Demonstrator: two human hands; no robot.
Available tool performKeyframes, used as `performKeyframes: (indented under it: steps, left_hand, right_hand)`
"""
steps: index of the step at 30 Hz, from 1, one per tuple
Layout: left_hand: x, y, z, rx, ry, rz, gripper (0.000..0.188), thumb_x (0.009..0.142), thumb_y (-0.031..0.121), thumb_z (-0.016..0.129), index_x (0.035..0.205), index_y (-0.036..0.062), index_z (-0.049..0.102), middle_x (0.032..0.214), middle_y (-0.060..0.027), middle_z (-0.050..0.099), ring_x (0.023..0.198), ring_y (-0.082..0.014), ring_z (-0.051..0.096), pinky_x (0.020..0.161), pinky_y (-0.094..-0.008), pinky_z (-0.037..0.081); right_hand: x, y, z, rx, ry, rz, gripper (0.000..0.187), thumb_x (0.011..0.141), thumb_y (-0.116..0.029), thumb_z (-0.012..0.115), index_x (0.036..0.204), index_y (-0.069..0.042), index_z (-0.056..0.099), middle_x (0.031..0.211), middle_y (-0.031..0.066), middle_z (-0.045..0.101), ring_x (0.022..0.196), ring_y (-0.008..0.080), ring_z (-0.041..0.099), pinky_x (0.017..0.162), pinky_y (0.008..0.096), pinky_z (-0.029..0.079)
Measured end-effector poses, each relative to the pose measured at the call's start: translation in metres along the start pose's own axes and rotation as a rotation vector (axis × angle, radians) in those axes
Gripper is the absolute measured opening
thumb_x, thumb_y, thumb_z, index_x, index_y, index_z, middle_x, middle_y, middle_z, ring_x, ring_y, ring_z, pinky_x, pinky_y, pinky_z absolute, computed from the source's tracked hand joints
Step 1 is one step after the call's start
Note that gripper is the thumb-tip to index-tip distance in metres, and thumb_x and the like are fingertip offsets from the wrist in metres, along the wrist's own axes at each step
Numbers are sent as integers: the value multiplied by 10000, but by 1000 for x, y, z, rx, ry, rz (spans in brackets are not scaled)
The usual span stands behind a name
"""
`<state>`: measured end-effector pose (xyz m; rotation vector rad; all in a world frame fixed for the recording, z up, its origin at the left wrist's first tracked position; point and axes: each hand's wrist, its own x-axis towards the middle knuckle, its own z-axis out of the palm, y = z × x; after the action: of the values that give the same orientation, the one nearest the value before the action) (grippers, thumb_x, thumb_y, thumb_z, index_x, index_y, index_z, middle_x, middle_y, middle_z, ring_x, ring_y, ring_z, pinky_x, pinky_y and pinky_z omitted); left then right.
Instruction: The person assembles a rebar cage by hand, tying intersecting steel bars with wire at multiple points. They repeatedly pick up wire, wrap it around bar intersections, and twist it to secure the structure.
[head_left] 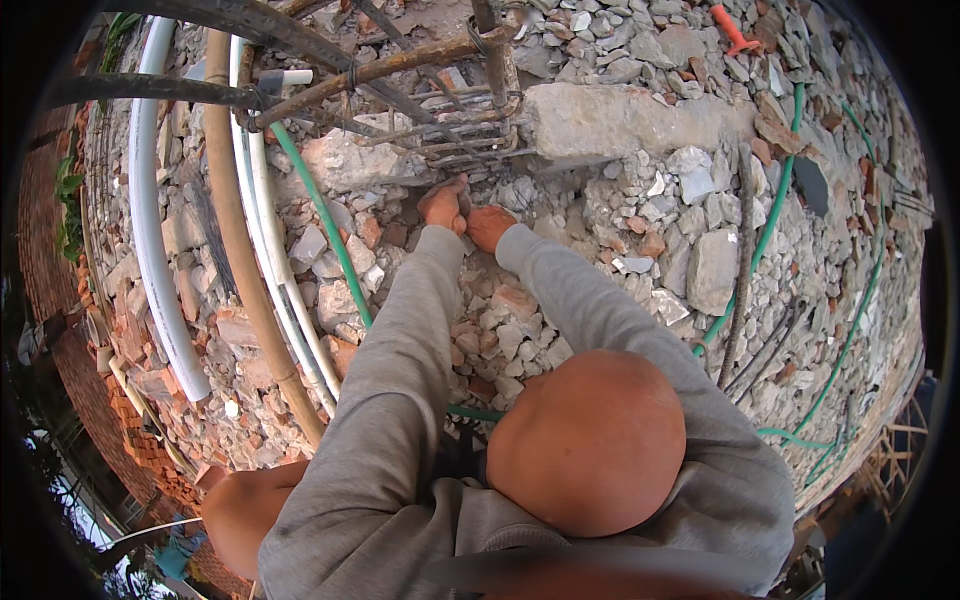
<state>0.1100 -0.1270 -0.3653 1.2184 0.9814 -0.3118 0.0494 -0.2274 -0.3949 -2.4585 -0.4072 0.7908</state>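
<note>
At the foot of a rusty tied rebar cage (472, 140), my two hands work close together, low over the rubble. My left hand (444, 206) is closed, its fingers curled toward the lowest bars. Just beside it, my right hand (489, 228) is also closed, with the fingertips turned inward toward the left hand. Whatever is pinched between the fingers is too small or hidden to make out. Grey sleeves cover both my forearms. Broken concrete beam ends (640, 122) lie on either side of the cage bars.
Long rebar (165, 92) juts across the upper left. White pipes (155, 200) and a brown pole (225, 190) lie at left. A green hose (328, 225) snakes over broken rubble (505, 330). An orange-red handle-shaped piece (735, 32) lies far right. My bent knee (590, 440) is near.
</note>
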Motion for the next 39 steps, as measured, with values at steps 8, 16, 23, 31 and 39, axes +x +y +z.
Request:
performKeyframes:
  steps: [8, 16, 23, 31, 39]
  left_hand:
    - [11, -1, -11, 223, -83, -11, 219, 860, 136, 877, 914, 1, 713, 830, -68, 704, 610, -176, 604, 543, -345, 522]
    - [17, 0, 10, 1043, 312, 296, 631, 716, 452, 935, 965, -99, 753, 994, -272, 765, 893, -415, 748, 835, -480, 605]
    - [-22, -2, 15, 1433, 309, 665, 363, 800, 275, 794, 992, -32, 772, 984, -276, 764, 941, -451, 755, 855, -531, 601]
    - [-27, 3, -2, 1597, 176, 864, 255, 824, 289, 760, 883, 43, 800, 983, -238, 774, 914, -434, 761, 814, -521, 604]
    - [-53, -36, -38, 280, 112, 160, 298, 887, 199, 769, 1064, -38, 795, 968, -244, 782, 906, -315, 756, 827, -433, 555]
  right_hand:
    - [-30, -14, -7, 275, 193, -257, 185, 819, -95, 649, 969, -33, 736, 990, 230, 737, 963, 437, 708, 834, 526, 566]
    - [-117, -68, -64, 39, 384, -63, 310, 790, -64, 716, 1084, 33, 732, 1250, 213, 625, 1227, 430, 565, 1044, 501, 502]
    - [-304, -30, -101, 127, 1129, 244, 449, 839, 11, 692, 1284, -15, 638, 1218, 176, 643, 1067, 402, 609, 951, 483, 509]
    - [-560, 122, -46, -120, 938, 1431, 944, 852, -510, 818, 1476, 105, 467, 1418, 386, 520, 1300, 566, 509, 1082, 543, 466]
    - [-622, 162, -62, 205, 985, 1290, 290, 925, -143, 681, 1154, 35, 673, 831, 157, 687, 710, 352, 676, 689, 417, 568]
